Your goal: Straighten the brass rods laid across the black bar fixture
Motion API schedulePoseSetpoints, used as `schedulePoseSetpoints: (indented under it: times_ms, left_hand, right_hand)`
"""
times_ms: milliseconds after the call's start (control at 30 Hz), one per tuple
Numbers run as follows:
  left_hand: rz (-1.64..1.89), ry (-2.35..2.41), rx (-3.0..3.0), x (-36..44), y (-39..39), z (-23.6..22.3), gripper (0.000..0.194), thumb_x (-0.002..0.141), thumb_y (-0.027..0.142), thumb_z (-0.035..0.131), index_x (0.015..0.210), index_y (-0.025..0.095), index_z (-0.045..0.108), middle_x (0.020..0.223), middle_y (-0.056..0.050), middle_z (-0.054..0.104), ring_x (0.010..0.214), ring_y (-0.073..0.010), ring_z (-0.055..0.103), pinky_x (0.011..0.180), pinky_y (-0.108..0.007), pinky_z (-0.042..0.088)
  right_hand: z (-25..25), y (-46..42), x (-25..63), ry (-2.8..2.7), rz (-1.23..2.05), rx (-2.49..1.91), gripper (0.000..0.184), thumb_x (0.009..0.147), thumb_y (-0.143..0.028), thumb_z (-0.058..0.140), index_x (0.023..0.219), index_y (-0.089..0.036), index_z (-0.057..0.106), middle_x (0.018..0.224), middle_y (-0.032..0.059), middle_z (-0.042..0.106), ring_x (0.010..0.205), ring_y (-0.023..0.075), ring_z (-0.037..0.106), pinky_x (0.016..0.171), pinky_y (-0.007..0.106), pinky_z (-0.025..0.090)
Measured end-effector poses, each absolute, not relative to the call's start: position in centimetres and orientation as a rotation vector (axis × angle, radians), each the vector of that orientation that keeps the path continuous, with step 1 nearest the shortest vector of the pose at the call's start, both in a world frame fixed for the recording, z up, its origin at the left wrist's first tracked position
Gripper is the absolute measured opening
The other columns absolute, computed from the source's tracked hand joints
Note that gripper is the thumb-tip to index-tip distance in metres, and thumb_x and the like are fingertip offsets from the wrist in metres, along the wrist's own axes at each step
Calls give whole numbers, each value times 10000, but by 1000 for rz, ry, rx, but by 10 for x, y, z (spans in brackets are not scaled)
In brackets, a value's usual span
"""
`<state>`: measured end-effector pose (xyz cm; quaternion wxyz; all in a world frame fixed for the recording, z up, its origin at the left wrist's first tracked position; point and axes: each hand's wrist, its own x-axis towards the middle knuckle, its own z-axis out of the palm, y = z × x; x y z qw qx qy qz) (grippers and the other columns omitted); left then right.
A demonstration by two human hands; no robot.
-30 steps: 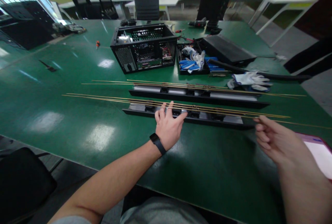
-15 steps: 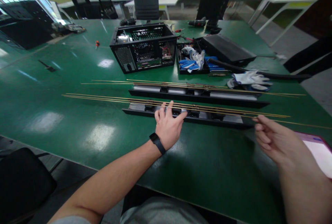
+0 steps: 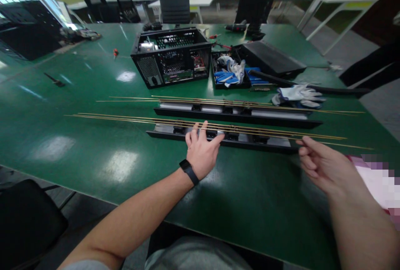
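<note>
My left hand (image 3: 202, 151) lies with fingers spread over the front wall of the near black channel (image 3: 265, 147), its fingertips at several thin golden rods (image 3: 131, 119) that run lengthwise along it. Between thumb and fingers, my right hand (image 3: 325, 163) pinches one thin golden rod (image 3: 346, 145) near the channel's right end. That rod sticks out to the right behind the hand. Just behind lies a second black channel (image 3: 281, 121) with a pale inner face, black blocks inside and more golden rods along it.
An open computer case (image 3: 170, 59) stands at the back middle. Beside it are a black tray (image 3: 229, 85) with gloves, a flat black box (image 3: 271, 59) and a pair of white gloves (image 3: 298, 95). A partly blurred pink-edged device (image 3: 371, 180) lies beyond my right forearm.
My right hand has moved a little left, sliding its golden rod leftward; the rod's right end now shows. My left hand has stayed in place on the channel.
</note>
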<state>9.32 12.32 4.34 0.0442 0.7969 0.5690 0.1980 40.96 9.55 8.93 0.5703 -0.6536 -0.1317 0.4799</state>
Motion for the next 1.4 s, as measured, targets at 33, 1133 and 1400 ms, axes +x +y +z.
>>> schedulePoseSetpoints:
  times_ms: [33,1133,1400]
  left_hand:
    - [601,1742,2431,93,123,44,407,1089,303,601,1437,440,762,1776,-149,457,1628,-470,367,1218,-723,381]
    - [577,1749,2450,94,123,44,406,1108,333,553,1441,439,759,1765,-149,464,1636,-465,359,1201,-712,396]
    - [574,1739,2439,94,123,45,416,1109,324,538,1443,436,760,1777,-161,446,1639,-482,346,1206,-730,377]
  right_hand:
    - [94,95,401,-286,1120,-1552,158,1026,-232,663,899,-137,674,670,-12,546,351,62,359,248,173,225]
    - [97,94,401,-254,1114,-1518,174,1052,-243,621,918,-149,681,695,-8,548,358,65,349,246,185,222]
    - [88,94,403,-324,1117,-1464,146,910,-234,797,908,-148,679,699,-15,547,379,55,368,272,165,262]
